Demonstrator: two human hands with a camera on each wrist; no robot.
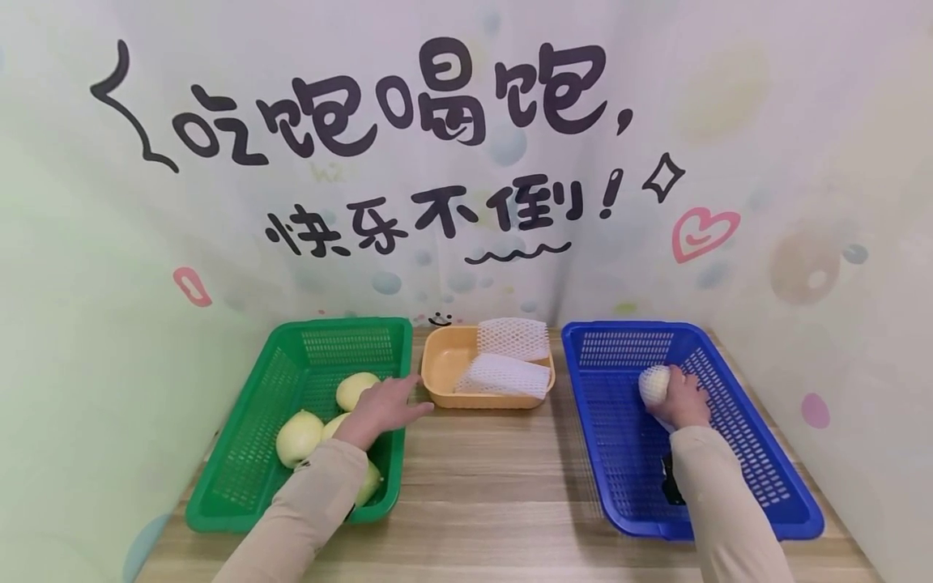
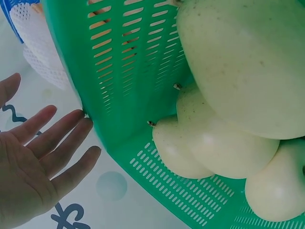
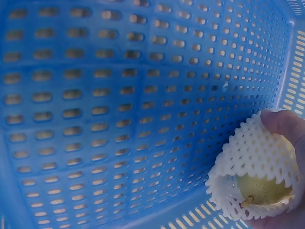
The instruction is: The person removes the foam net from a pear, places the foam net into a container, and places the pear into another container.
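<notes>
My right hand (image 1: 685, 401) grips a pear in a white foam net (image 1: 653, 385) inside the blue basket (image 1: 612, 429). In the right wrist view the thumb lies along the net, and the pear's stem end (image 3: 259, 191) shows at its opening. My left hand (image 1: 386, 405) hangs over the right rim of the green basket (image 1: 342, 344), holding nothing. Its fingers are spread in the left wrist view. Several pale yellow-green pears (image 1: 299, 437) lie in the green basket, some partly hidden by the left arm.
Between the baskets, at the back of the wooden table (image 1: 488, 486), stands an orange tray (image 1: 446, 364). Two white foam nets, a rear one (image 1: 513, 338) and a front one (image 1: 506, 375), lie across its right side. A printed wall cloth (image 1: 437, 283) hangs directly behind.
</notes>
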